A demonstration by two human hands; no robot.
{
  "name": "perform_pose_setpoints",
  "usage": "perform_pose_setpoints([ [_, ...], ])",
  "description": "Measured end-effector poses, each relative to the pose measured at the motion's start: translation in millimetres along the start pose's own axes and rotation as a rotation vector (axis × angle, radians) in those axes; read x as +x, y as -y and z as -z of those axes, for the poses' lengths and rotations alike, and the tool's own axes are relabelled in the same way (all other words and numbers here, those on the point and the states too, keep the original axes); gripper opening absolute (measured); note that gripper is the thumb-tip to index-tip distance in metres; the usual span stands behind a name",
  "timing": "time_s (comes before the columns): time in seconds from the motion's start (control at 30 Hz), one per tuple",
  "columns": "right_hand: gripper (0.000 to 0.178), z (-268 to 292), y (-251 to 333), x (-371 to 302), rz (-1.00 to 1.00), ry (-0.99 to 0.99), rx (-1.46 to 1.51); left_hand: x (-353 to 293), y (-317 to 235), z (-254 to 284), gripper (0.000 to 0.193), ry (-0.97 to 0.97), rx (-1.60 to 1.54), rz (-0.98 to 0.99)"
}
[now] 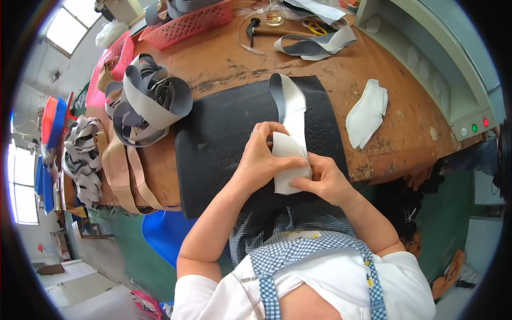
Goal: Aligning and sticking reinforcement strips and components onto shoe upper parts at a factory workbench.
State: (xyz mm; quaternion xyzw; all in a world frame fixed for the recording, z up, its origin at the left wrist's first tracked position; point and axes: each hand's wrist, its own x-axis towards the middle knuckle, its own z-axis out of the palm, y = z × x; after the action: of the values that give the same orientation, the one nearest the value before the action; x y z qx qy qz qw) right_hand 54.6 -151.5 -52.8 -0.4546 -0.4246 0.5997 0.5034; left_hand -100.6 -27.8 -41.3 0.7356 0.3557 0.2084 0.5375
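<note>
Plainly, both hands (pixel 260 158) (pixel 328 180) pinch a smooth, off-white piece (pixel 284 177) with a curved upper edge.

Shows a workroom with pale, off-white walls (pixel 40 88), bent by the lens toward the rim. Takes in daylight through a bright, rectangular, dark-barred window (pixel 68 26) at the upper left and another bright, paned window (pixel 24 181) lower at the left edge. Has a green floor (pixel 130 240), visible on both sides beneath a broad, brown, scuffed and stained worktable (pixel 229 66). Includes, at the upper right, a boxy, pale grey, open-fronted cabinet (pixel 437 48) with white, green and red round buttons (pixel 474 128) along the lower edge.
</note>
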Motion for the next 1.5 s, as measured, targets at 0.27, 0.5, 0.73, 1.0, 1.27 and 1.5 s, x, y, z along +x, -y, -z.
perform_pose_setpoints([
  [0.27,0.040,12,13,-1,0.001,0.169,0.003,-13,-2,-2,0.070,0.224,-0.422,0.179],
  [0.5,0.018,-5,21,6,0.058,-0.130,-0.009,-27,-17,11,0.029,-0.147,-0.650,0.222],
  [0.73,0.017,2,40,13,0.234,-0.258,-0.250,-20,-13,32,0.035,-0.129,-1.030,0.227],
  [1.0,0.025,-9,58,30,0.215,-0.266,-0.319,-7,-17,31,0.046,-0.188,-0.721,0.168],
  [1.27,0.035,-14,55,52,0.237,-0.242,-0.376,3,-15,29,0.051,-0.274,-1.021,0.259],
  [1.5,0.042,-15,47,50,0.274,-0.230,-0.162,-1,-1,56,0.032,-0.196,-1.026,0.130],
])
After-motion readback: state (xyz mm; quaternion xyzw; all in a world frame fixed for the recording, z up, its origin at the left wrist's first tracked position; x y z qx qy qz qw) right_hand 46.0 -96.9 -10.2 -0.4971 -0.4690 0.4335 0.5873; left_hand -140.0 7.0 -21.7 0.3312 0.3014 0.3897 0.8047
